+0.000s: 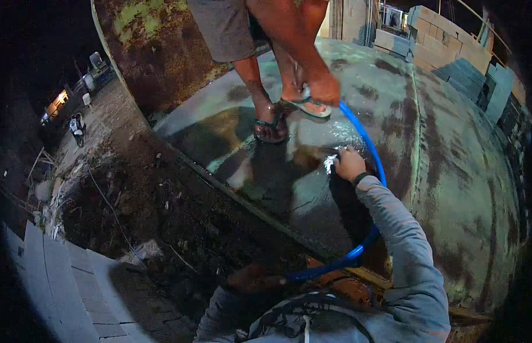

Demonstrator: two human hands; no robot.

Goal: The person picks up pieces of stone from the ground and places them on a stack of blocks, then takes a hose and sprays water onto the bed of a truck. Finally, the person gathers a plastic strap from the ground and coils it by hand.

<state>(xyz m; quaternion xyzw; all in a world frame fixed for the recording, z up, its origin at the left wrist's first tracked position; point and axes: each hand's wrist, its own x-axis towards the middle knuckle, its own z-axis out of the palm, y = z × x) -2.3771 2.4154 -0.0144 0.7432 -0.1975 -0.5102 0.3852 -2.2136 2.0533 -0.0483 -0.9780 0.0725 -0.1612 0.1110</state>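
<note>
My right hand (350, 164), with a dark band at the wrist, is closed low over the wet, rounded metal surface (449, 143); what it holds, if anything, is too small to tell. A blue hose (366, 137) curves past my right forearm and down to my left hand (257, 279), which is in shadow at the bottom, its fingers wrapped round the hose. At the hose's upper end is the hand (325, 90) of another person, who stands on the metal in flip-flops (314, 107). Water glistens beside my right hand.
A rusty upright metal plate (157, 57) stands at the upper left. The curved metal's edge (237, 200) drops to dark soil (140, 188). Concrete blocks (449, 46) are stacked at the upper right. Grey slabs (66, 280) lie lower left, and a motorcycle (77, 129) is farther off.
</note>
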